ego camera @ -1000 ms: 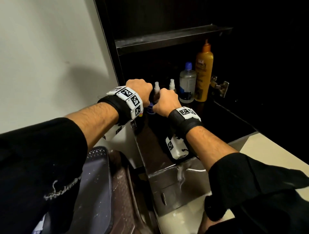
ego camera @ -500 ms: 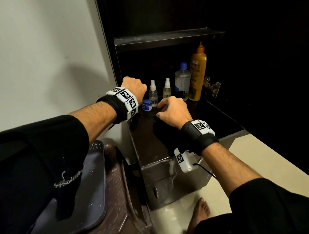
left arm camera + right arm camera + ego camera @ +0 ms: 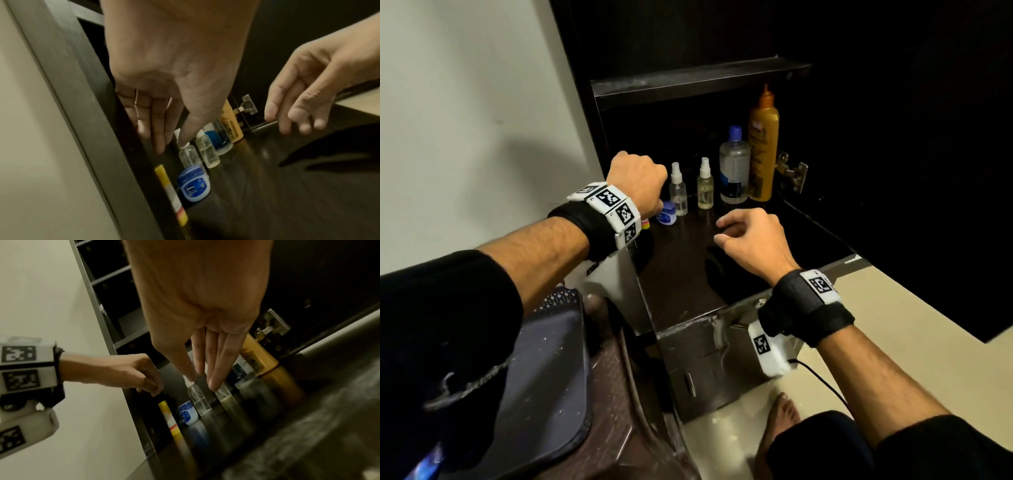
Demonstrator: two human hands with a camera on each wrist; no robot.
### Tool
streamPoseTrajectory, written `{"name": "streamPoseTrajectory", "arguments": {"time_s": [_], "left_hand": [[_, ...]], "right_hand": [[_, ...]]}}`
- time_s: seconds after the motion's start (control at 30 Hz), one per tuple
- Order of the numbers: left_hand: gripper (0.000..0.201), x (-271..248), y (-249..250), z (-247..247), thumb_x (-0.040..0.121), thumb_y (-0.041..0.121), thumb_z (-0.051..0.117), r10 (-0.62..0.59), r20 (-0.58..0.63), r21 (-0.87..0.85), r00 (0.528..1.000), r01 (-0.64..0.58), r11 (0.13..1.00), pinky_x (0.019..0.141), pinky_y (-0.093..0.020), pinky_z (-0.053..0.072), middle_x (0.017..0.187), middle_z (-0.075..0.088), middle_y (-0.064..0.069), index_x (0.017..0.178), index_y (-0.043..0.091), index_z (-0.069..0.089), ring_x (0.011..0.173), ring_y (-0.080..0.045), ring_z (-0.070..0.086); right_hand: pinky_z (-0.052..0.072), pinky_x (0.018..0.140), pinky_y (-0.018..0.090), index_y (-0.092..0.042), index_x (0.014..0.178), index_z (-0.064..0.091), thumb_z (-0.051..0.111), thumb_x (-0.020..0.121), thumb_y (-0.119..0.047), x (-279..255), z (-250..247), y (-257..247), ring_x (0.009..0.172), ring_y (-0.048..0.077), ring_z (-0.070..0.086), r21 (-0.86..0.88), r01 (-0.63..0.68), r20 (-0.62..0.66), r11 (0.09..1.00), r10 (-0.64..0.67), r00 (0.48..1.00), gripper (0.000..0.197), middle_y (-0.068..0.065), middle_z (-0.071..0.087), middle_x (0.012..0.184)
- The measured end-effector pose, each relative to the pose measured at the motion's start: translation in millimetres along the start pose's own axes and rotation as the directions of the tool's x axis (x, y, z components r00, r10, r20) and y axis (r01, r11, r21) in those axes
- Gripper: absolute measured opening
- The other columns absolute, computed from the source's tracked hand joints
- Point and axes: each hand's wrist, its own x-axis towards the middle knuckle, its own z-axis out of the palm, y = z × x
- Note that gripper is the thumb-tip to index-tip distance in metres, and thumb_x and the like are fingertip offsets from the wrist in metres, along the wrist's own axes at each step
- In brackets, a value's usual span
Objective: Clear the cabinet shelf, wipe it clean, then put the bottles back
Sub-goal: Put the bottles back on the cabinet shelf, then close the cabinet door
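Observation:
On the dark cabinet shelf [image 3: 681,274] stand two small clear spray bottles [image 3: 678,193] [image 3: 704,188], a clear bottle with a blue cap [image 3: 734,168] and a tall orange bottle [image 3: 763,147]. A small blue jar [image 3: 666,213] and a yellow tube [image 3: 166,183] lie at the left end. My left hand [image 3: 637,181] hovers over the left spray bottle [image 3: 188,155], fingers hanging loose and holding nothing. My right hand [image 3: 726,229] floats above the bare front part of the shelf, fingers relaxed and empty.
An upper shelf [image 3: 698,80] hangs above the bottles. A metal hinge [image 3: 792,173] sits on the right wall beside the orange bottle. Below the shelf is a steel box [image 3: 705,363]. A brown plastic chair [image 3: 616,394] stands at the left, a bare foot [image 3: 780,421] on the cream floor.
Both hands were closed around the small spray bottles; they have let go. The right hand has drawn back toward the shelf's front, and the left has shifted slightly left.

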Motion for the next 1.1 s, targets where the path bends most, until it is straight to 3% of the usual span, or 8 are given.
{"name": "streamPoseTrajectory", "arguments": {"time_s": [0.17, 0.27, 0.43, 0.57, 0.7, 0.8, 0.9, 1.1], "left_hand": [[0.022, -38, 30, -19, 0.075, 0.034, 0.060, -0.064, -0.143, -0.437, 0.988, -0.005, 0.900, 0.068, -0.036, 0.048, 0.080, 0.068, -0.004, 0.087, 0.020, 0.072, 0.085, -0.034, 0.067], [0.018, -67, 79, -32, 0.071, 0.035, 0.055, -0.019, -0.155, -0.637, 0.988, -0.085, 0.766, 0.074, -0.038, 0.056, 0.077, 0.072, 0.004, 0.078, 0.028, 0.069, 0.083, -0.027, 0.068], [0.014, -108, 169, -59, 0.074, 0.033, 0.056, 0.143, -0.216, -0.757, 0.966, -0.258, 0.600, 0.070, -0.033, 0.053, 0.071, 0.068, 0.006, 0.076, 0.026, 0.069, 0.074, -0.021, 0.065], [0.017, -127, 221, -81, 0.079, 0.032, 0.056, 0.217, -0.263, -0.813, 0.940, -0.337, 0.475, 0.073, -0.036, 0.056, 0.075, 0.068, 0.006, 0.081, 0.024, 0.070, 0.075, -0.018, 0.064], [0.018, -132, 245, -96, 0.078, 0.032, 0.056, 0.224, -0.268, -0.857, 0.937, -0.338, 0.388, 0.072, -0.036, 0.056, 0.075, 0.069, 0.007, 0.081, 0.024, 0.071, 0.073, -0.015, 0.064], [0.017, -137, 240, -108, 0.083, 0.032, 0.058, 0.211, -0.279, -0.882, 0.937, -0.337, 0.328, 0.074, -0.035, 0.056, 0.079, 0.071, 0.009, 0.085, 0.024, 0.074, 0.074, -0.011, 0.064], [0.014, -143, 225, -111, 0.083, 0.029, 0.060, 0.153, -0.261, -0.932, 0.953, -0.290, 0.219, 0.076, -0.037, 0.057, 0.079, 0.070, 0.014, 0.082, 0.026, 0.074, 0.077, -0.007, 0.066], [0.009, -164, 195, -96, 0.086, 0.034, 0.067, 0.048, -0.222, -0.968, 0.974, -0.226, 0.111, 0.082, -0.035, 0.057, 0.085, 0.071, 0.016, 0.089, 0.029, 0.073, 0.083, 0.000, 0.066]], "right_hand": [[0.057, 0.079, 0.019, -0.030, 0.105, 0.079, 0.076, 0.089, -0.034, -70, -42, 37, 0.083, -0.006, 0.070, 0.054, -0.066, -0.145, 0.996, 0.073, 0.987, 0.017, -0.018, 0.076, 0.087], [0.064, 0.082, 0.034, -0.030, 0.099, 0.081, 0.073, 0.088, -0.037, -129, -76, 75, 0.084, -0.002, 0.074, 0.119, -0.161, -0.286, 0.980, 0.189, 0.939, 0.016, -0.017, 0.078, 0.087], [0.065, 0.080, 0.051, -0.025, 0.091, 0.081, 0.074, 0.090, -0.024, -223, -138, 113, 0.078, 0.016, 0.078, 0.344, -0.320, -0.489, 0.883, 0.460, 0.741, 0.008, -0.006, 0.080, 0.083], [0.063, 0.085, 0.053, -0.027, 0.102, 0.079, 0.070, 0.075, -0.046, -243, -169, 134, 0.088, 0.017, 0.077, 0.411, -0.333, -0.596, 0.848, 0.527, 0.606, 0.034, -0.004, 0.080, 0.092], [0.059, 0.098, 0.051, -0.025, 0.132, 0.067, 0.071, 0.074, -0.055, -219, -187, 129, 0.112, 0.014, 0.070, 0.401, -0.273, -0.560, 0.875, 0.469, 0.683, 0.066, -0.004, 0.073, 0.123], [0.055, 0.105, 0.049, -0.029, 0.132, 0.066, 0.072, 0.081, -0.053, -201, -188, 125, 0.118, 0.013, 0.069, 0.379, -0.233, -0.522, 0.896, 0.415, 0.745, 0.057, -0.007, 0.073, 0.126], [0.054, 0.106, 0.050, -0.028, 0.130, 0.065, 0.071, 0.084, -0.056, -200, -183, 123, 0.117, 0.013, 0.068, 0.397, -0.271, -0.495, 0.877, 0.453, 0.742, 0.053, -0.007, 0.073, 0.124], [0.042, 0.073, 0.013, -0.018, 0.131, 0.061, 0.059, 0.105, -0.044, -227, -160, 79, 0.106, 0.011, 0.062, 0.263, -0.295, -0.449, 0.919, 0.387, 0.805, 0.037, -0.004, 0.065, 0.118]]}}
